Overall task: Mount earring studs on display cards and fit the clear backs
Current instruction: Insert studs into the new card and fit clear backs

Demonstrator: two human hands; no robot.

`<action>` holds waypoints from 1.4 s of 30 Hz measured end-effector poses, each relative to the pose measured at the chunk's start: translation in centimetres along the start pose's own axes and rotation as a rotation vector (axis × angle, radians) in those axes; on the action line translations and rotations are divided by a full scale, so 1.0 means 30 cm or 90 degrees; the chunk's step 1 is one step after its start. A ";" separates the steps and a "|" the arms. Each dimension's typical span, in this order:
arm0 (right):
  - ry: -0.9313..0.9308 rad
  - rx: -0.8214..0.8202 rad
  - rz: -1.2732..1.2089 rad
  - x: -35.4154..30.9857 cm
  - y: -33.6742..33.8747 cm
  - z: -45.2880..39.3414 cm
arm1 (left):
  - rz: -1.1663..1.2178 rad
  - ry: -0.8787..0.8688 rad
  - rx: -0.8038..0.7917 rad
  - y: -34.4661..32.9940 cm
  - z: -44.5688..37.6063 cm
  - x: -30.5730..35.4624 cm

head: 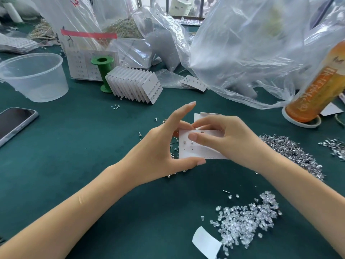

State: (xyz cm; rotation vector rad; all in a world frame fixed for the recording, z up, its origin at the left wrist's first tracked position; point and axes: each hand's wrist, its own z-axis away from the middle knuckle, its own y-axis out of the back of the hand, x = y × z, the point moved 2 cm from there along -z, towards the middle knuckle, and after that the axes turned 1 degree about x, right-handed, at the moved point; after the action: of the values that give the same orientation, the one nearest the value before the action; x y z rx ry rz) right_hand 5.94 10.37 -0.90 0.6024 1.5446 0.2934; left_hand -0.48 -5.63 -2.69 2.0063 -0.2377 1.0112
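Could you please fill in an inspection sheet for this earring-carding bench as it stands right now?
Surface: dark green cloth table.
Job's things: white display card with two studs mounted; stud heap at right; clear backs near right; finished cards fanned behind.
Clutter: plastic tub, phone, green spool, orange bottle, plastic bags.
Grippers: left hand holds the card's edge; right hand pinches it, thumb on its face.
Cables: nothing seen.
Surroundings: more bagged stock behind; blurred.

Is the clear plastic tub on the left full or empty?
Empty, as far as it shows: the clear tub stands upright, and only its own walls and the green table show through it.
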 end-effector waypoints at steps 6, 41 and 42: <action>-0.060 -0.026 -0.018 0.009 0.054 0.034 | -0.035 -0.029 -0.022 -0.034 -0.011 0.062; 0.425 0.458 0.509 0.282 0.271 0.407 | -0.205 -0.165 -0.068 -0.294 -0.164 0.105; 0.427 0.458 0.508 0.283 0.271 0.408 | -0.212 -0.173 -0.069 -0.297 -0.165 0.107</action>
State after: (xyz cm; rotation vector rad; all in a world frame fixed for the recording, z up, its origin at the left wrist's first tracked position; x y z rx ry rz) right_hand 19.75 19.46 -4.68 1.8425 1.9858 0.5817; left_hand 3.25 4.27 -4.25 1.9973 -0.0949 0.5062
